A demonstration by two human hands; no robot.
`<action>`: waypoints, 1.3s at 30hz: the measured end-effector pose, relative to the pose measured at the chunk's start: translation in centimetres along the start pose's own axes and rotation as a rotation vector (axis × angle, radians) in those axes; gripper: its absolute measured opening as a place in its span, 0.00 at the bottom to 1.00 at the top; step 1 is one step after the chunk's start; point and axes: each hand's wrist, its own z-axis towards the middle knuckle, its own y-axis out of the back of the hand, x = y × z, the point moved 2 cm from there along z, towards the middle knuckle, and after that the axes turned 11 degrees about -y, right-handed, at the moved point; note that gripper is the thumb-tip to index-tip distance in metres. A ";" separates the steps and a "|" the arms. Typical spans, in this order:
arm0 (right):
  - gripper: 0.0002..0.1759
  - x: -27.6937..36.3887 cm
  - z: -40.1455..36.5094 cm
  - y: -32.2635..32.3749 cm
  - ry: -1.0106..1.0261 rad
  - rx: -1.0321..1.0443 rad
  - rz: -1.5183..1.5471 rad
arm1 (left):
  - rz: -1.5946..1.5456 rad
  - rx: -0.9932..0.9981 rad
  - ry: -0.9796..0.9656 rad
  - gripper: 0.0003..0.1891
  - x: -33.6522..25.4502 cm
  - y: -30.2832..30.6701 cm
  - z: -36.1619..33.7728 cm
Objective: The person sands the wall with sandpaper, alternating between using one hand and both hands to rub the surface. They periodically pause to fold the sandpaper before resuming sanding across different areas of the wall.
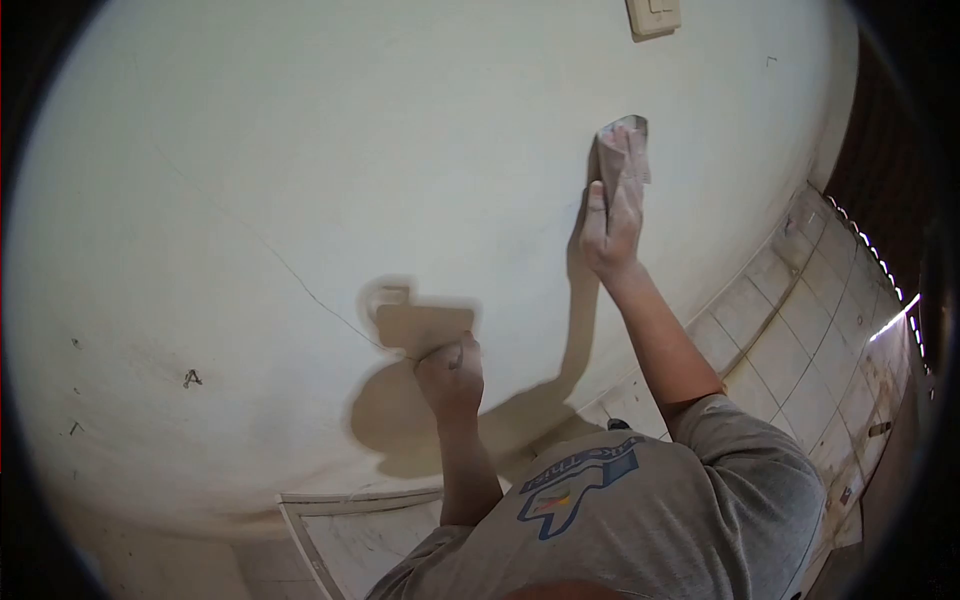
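My right hand is raised against the pale wall, its fingers pressing a thin greyish sheet flat to the surface. The thumb stands a little apart on the left side of that hand. Lower and to the left, my left hand is closed near the wall, beside the lower end of a thin crack. Whatever it may hold is too hidden to name. Shadows of both arms fall on the wall.
A switch plate is on the wall at the top. Tiled floor shows at the right, with a dark corrugated surface beyond it. A framed pale panel lies at the lower left. Small marks dot the wall at left.
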 end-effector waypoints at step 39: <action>0.36 0.8 -8.5 -1.0 0.084 0.341 0.054 | -0.049 -0.130 -0.121 0.13 0.4 -0.6 -0.1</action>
